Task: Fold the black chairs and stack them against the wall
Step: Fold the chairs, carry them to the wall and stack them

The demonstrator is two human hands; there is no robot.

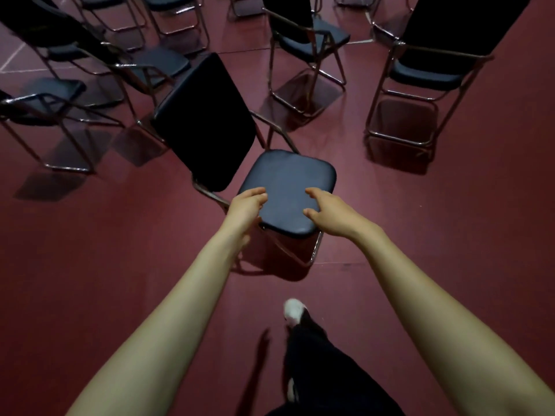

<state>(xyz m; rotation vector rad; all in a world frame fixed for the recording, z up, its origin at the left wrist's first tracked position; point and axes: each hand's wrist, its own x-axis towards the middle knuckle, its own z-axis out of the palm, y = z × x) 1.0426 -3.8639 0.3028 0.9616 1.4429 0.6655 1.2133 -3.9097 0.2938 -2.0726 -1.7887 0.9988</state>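
As we are reaching mid-frame, our left hand (247,205) and right hand (327,211) are hanging loosely spread over the black chair's seat (288,178).

Dark red floor (450,235), glossy, faint reflections. White shoe (293,310) planted on it, toe forward. Black trouser leg (324,370) runs back from the shoe. Thin floor seam (345,263) just ahead of the shoe. White painted lines (15,56) far ahead-left of the shoe.

Forearms (168,310) bare, left hand (247,205) and right hand (327,213) ungloved. Black trousers (324,364) at 6 o'clock, white shoe (294,310) at their 12.
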